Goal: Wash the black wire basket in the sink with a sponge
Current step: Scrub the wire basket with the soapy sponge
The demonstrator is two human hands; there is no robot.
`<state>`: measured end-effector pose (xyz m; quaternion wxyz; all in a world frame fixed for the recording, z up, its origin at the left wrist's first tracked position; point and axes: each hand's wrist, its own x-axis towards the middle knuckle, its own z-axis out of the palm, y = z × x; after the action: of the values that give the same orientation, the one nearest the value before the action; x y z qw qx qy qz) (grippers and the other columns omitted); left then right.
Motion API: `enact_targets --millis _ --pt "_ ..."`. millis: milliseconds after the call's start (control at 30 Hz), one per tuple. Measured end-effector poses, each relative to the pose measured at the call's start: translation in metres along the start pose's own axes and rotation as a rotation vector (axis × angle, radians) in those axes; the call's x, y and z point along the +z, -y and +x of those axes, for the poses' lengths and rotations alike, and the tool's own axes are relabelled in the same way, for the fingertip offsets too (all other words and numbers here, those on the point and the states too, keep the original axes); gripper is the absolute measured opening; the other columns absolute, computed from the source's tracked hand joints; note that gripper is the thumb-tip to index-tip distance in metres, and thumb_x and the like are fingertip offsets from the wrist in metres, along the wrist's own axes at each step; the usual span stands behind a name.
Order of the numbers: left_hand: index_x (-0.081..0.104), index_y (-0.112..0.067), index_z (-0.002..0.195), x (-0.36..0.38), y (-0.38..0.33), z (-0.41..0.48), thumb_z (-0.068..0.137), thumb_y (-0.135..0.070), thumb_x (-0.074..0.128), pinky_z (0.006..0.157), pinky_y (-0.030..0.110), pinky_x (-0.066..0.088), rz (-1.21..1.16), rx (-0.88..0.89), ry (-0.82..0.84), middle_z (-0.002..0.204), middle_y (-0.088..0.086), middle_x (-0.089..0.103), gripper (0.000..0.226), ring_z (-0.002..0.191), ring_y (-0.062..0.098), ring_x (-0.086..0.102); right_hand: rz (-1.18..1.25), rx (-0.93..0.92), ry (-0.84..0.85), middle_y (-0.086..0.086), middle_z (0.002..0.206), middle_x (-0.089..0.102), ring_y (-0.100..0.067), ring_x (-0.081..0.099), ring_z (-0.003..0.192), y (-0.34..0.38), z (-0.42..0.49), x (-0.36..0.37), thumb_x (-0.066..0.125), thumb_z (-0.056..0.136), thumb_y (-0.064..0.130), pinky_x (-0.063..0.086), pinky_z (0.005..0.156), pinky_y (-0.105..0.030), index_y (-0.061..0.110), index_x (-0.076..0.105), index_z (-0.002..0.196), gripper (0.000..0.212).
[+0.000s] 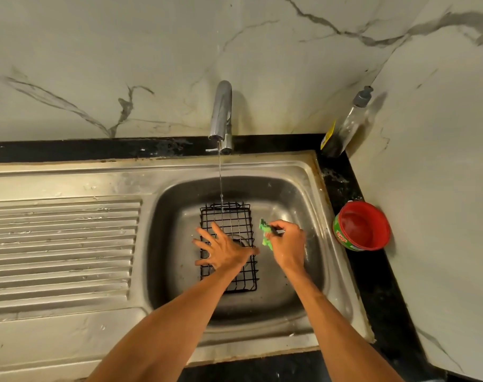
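Marble-patterned walls back a stainless steel sink (314, 205) where a black wire basket (229, 224) lies flat under the left hand (223, 250), whose spread fingers press on it. Just right of it, the right hand (287, 244) pinches a green sponge (265, 232) against the basket's edge.

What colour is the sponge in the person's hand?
Green. The sponge shows best in the head view, pinched in the right hand beside the black wire basket.
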<state>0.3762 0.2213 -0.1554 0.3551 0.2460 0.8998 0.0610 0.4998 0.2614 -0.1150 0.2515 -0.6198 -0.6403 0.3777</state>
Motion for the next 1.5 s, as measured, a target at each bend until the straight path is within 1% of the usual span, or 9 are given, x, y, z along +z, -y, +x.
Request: enact_targets --millis 233,400,633,767,867,1033,1167,1300,1500 --pt "0.015 -0.019 0.154 -0.02 0.008 -0.009 0.047 -0.055 0.096 0.108 0.066 0.038 -0.074 0.024 -0.022 0.163 0.016 0.006 0.138 0.147 0.044 0.019 0.052 -0.029 -0.001 0.006 0.08 0.072 0.005 0.066 0.069 0.008 -0.002 -0.008 0.076 0.083 0.01 0.055 0.06 -0.016 0.014 0.076 0.093 0.01" --pt "0.014 -0.02 0.16 -0.066 0.033 -0.006 0.057 -0.038 0.095 0.117 0.059 0.032 -0.404 0.09 0.2 0.161 0.014 0.023 0.132 0.146 0.038 0.028 0.077 -0.091 0.009 0.004 0.095 0.072 0.008 0.063 0.075 0.031 -0.01 -0.023 0.075 0.083 0.007 0.047 0.065 -0.004 0.013 0.074 0.106 0.023" --pt "0.025 -0.027 0.158 -0.147 0.052 -0.025 0.068 -0.028 0.088 0.119 0.056 0.027 -0.68 0.189 0.43 0.158 0.005 0.036 0.11 0.144 0.031 0.037 0.022 -0.3 -0.018 0.014 0.106 0.072 -0.005 0.066 0.091 0.086 0.007 -0.037 0.076 0.082 0.012 0.058 0.08 -0.035 0.032 0.072 0.114 0.038" --pt "0.057 -0.019 0.135 -0.178 0.052 -0.032 0.083 -0.002 0.072 0.094 0.046 0.057 -0.698 0.297 0.518 0.118 0.012 0.072 0.057 0.107 0.028 0.071 -0.158 -0.567 0.109 0.011 0.107 0.07 -0.007 0.061 0.097 0.111 0.002 -0.031 0.073 0.083 0.006 0.054 0.088 -0.033 0.028 0.075 0.108 0.033" --pt "0.06 -0.027 0.127 -0.189 0.056 -0.027 0.085 0.003 0.066 0.09 0.045 0.058 -0.67 0.362 0.553 0.11 0.009 0.074 0.052 0.101 0.025 0.071 -0.263 -0.715 0.201 0.005 0.111 0.064 -0.007 0.054 0.099 0.111 -0.003 -0.032 0.071 0.084 0.002 0.051 0.091 -0.026 0.02 0.075 0.109 0.031" --pt "0.058 -0.029 0.127 -0.197 0.071 -0.018 0.092 0.002 0.06 0.065 0.03 0.058 -0.687 0.356 0.565 0.085 -0.006 0.07 0.046 0.071 0.007 0.069 -0.195 -0.607 0.097 -0.003 0.114 0.064 -0.008 0.052 0.1 0.135 0.016 -0.033 0.071 0.085 0.001 0.048 0.088 -0.018 0.013 0.074 0.109 0.027" --pt "0.052 -0.031 0.144 -0.194 0.082 -0.008 0.064 -0.022 0.082 0.106 0.052 0.041 -0.644 0.319 0.592 0.133 0.004 0.064 0.086 0.123 0.02 0.056 -0.238 -0.793 0.304 0.002 0.117 0.062 -0.01 0.056 0.106 0.125 -0.017 -0.029 0.068 0.086 0.001 0.049 0.097 -0.024 0.016 0.075 0.107 0.026" --pt "0.059 -0.05 0.128 -0.184 0.089 -0.002 0.06 -0.028 0.085 0.076 0.038 0.041 -0.631 0.277 0.634 0.147 -0.003 0.051 0.076 0.119 0.019 0.06 -0.105 -0.532 0.08 0.002 0.111 0.064 -0.011 0.062 0.094 0.123 0.018 -0.037 0.07 0.084 -0.001 0.06 0.08 -0.031 0.016 0.073 0.107 0.028" --pt "0.048 -0.031 0.145 -0.181 0.079 -0.016 0.073 -0.016 0.08 0.072 0.031 0.049 -0.607 0.344 0.662 0.148 0.006 0.052 0.08 0.105 0.021 0.067 -0.189 -0.723 0.223 0.002 0.113 0.063 -0.008 0.058 0.099 0.118 -0.016 -0.032 0.069 0.086 0.001 0.05 0.09 -0.014 0.014 0.073 0.111 0.028"
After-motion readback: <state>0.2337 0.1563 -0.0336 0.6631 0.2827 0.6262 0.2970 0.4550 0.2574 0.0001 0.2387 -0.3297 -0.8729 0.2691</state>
